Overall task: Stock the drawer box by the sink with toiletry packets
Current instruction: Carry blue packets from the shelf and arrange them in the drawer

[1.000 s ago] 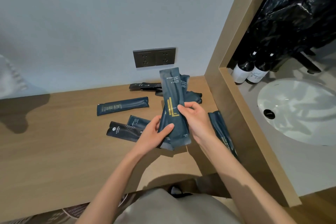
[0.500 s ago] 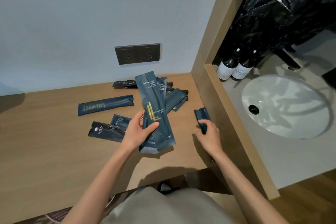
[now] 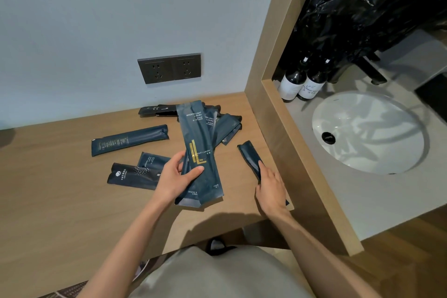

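Packets (image 3: 200, 152), several stacked, stand clasped in my left hand (image 3: 176, 176); my right hand (image 3: 271, 189) lays straight fingers on a single packet (image 3: 249, 155) on the counter (image 3: 60, 189). Loose packets (image 3: 129, 139) remain scattered there. No drawer box shows, so I judge stocking unstarted.

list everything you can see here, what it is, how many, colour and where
held packets: at least two, dark blue, front one gold-marked, in the left hand
slim packet: one, dark blue, on the counter by the divider
loose packets: several, dark blue and black, scattered on the counter
counter: one, light wood, below the wall
divider: one, light wood, between counter and sink
socket plate: one, dark grey, on the wall
bottles: two, dark with white labels, beside the sink
sink: one, white, right of the divider
plastic bag: one, black, above the sink
left hand: grips the held packets
right hand: rests on the slim packet
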